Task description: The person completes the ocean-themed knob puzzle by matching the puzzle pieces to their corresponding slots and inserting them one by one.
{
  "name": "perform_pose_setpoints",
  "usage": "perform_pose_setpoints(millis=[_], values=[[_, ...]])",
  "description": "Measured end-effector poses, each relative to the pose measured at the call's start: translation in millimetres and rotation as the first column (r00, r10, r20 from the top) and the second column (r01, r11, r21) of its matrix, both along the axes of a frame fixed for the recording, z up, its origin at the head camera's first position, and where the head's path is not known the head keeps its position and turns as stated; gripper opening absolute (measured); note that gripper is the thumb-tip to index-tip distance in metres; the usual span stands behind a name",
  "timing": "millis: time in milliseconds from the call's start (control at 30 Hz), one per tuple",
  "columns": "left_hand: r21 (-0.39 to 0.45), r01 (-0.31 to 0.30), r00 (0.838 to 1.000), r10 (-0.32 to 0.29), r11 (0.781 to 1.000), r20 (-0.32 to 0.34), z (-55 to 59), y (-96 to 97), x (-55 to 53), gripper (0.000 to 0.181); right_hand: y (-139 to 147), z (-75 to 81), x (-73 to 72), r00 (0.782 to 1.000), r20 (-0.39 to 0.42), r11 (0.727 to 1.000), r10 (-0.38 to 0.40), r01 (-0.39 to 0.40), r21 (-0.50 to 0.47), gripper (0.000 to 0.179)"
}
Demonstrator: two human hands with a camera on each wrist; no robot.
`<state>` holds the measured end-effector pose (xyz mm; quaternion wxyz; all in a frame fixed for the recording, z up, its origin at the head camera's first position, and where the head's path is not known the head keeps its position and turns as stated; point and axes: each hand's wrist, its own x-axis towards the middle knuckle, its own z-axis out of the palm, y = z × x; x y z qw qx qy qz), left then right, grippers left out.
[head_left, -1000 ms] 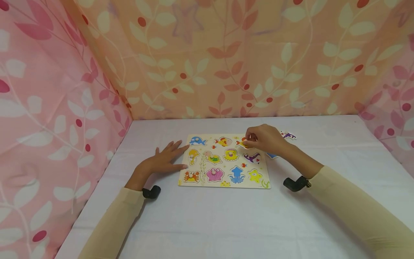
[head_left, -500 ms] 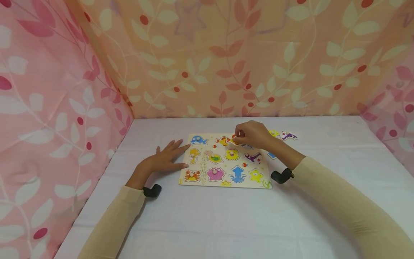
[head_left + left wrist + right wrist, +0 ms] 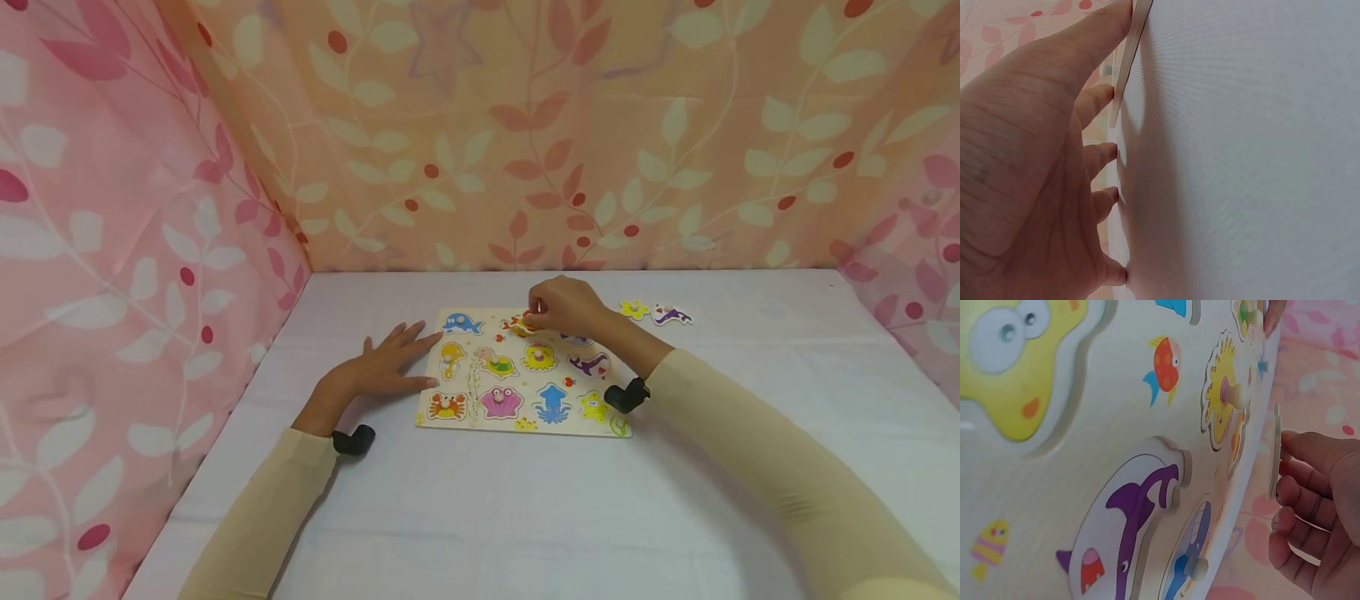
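A wooden knob puzzle board (image 3: pixel 487 423) with sea animals lies on the table. Over its top row, my right hand (image 3: pixel 573 310) pinches a red and yellow fish piece (image 3: pixel 521 326). In the right wrist view that fish piece (image 3: pixel 1274 456) appears edge-on, held off the board at the fingertips of my right hand (image 3: pixel 1322 500). My left hand (image 3: pixel 386 365) lies with spread fingers at the board's left edge; the thumb and a fingertip touch it. In the left wrist view the left hand (image 3: pixel 1035 150) has its other fingertips on the cloth.
A yellow starfish piece (image 3: pixel 633 309) and a purple orca piece (image 3: pixel 672 314) lie right of the board. Knobbed pieces such as the octopus (image 3: pixel 538 357) and crab (image 3: pixel 447 406) sit in the board. The orca recess (image 3: pixel 591 364) and squid recess (image 3: pixel 552 404) show no knobs.
My right hand has carried the fish piece leftward along the board's top row, to the fish-shaped spot. The starfish piece has come into view behind it. My left hand has stayed put.
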<state>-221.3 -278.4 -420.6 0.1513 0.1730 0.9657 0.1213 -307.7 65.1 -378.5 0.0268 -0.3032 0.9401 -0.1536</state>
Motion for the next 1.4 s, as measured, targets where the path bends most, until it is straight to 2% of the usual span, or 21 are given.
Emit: perform_pose_setpoints(millis=[367, 933, 1400], values=[[-0.013, -0.003, 1.0, 0.003, 1.0, 0.007, -1.1, -1.5, -1.4, 0.094, -11.1, -6.8, -9.1, 1.0, 0.013, 1.0, -0.001, 0.001, 0.029, 0.019], [-0.018, 0.001, 1.0, -0.001, 1.0, 0.008, 1.3, 0.0, -1.0, 0.091, -22.4, -14.8, -15.3, 0.999, 0.029, 0.998, -0.017, 0.015, 0.065, 0.021], [-0.017, -0.007, 1.0, 0.007, 1.0, 0.008, -1.1, -0.1, -2.2, 0.092, -23.4, -17.1, -14.4, 0.997, 0.062, 0.998, -0.04, 0.037, 0.053, 0.02]])
